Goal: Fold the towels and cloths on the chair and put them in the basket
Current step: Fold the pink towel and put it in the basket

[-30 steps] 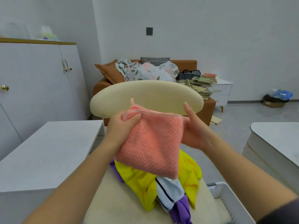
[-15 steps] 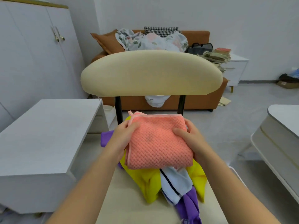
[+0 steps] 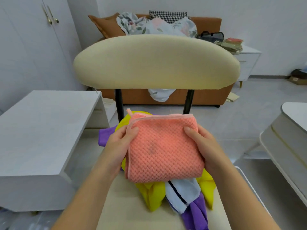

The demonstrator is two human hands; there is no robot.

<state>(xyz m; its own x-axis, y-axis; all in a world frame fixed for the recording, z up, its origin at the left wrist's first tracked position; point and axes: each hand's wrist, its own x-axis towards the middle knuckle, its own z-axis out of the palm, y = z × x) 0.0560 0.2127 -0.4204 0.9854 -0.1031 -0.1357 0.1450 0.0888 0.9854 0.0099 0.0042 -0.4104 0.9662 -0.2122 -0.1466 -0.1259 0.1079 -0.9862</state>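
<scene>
A folded pink waffle towel point(image 3: 163, 147) is held over the cream chair point(image 3: 156, 62). My left hand point(image 3: 120, 144) grips its left edge, thumb on top. My right hand point(image 3: 203, 146) grips its right edge the same way. Under the towel, on the chair seat point(image 3: 126, 206), lie a yellow cloth point(image 3: 153, 195), a light blue cloth with a dark stripe point(image 3: 181, 195) and a purple cloth point(image 3: 196, 214), all unfolded. A white rim point(image 3: 245, 181) at the chair's right may be the basket; little of it shows.
A white low table point(image 3: 41, 130) stands at the left, a white rounded table point(image 3: 289, 130) at the right. Behind the chair is an orange sofa point(image 3: 166, 97) with bedding, and a side cabinet point(image 3: 248, 58) stacked with books. White cupboards point(image 3: 33, 39) line the left wall.
The pink towel came down from chair-back height to just above the cloth pile, now folded into a flat square. The view tilted downward and closer to the seat.
</scene>
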